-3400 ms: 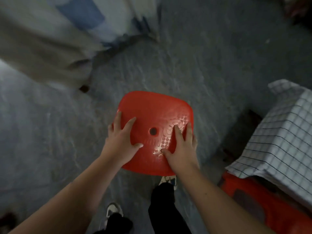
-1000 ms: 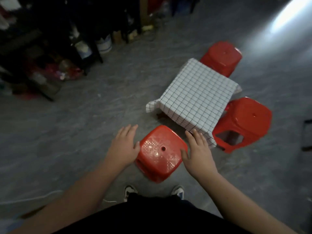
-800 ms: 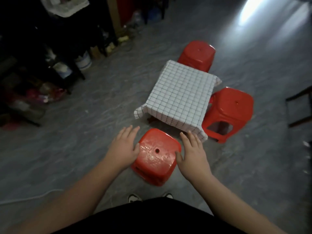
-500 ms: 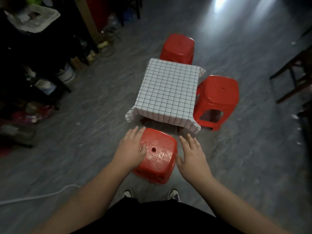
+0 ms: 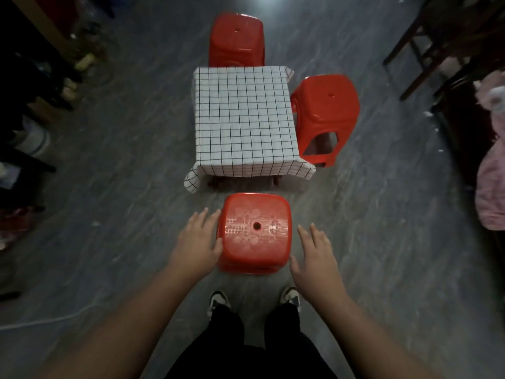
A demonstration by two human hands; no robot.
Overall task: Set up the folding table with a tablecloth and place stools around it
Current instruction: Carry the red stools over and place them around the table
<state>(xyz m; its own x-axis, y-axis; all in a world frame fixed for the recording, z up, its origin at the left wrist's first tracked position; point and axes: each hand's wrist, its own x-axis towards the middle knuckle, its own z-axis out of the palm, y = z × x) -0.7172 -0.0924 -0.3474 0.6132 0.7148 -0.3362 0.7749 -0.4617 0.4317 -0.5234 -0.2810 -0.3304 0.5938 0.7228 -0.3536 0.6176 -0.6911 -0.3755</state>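
Observation:
A low folding table stands on the grey floor under a white black-checked tablecloth (image 5: 241, 119). Three red plastic stools surround it: one at the far side (image 5: 236, 36), one at the right side (image 5: 326, 110), and one at the near side (image 5: 255, 231), right in front of my feet. My left hand (image 5: 198, 242) is open, its fingers spread, touching the near stool's left edge. My right hand (image 5: 315, 255) is open too, just off the stool's right edge with a small gap. Neither hand grips the stool.
Dark shelving with buckets and clutter (image 5: 32, 105) lines the left side. Dark wooden chair legs (image 5: 418, 47) and pink cloth (image 5: 492, 170) stand at the right. A white cable (image 5: 41, 321) lies on the floor at lower left.
My view has swung round so the table now lies straight ahead. Both hands have slid off the near stool's top to its sides, and my right hand has come away from it.

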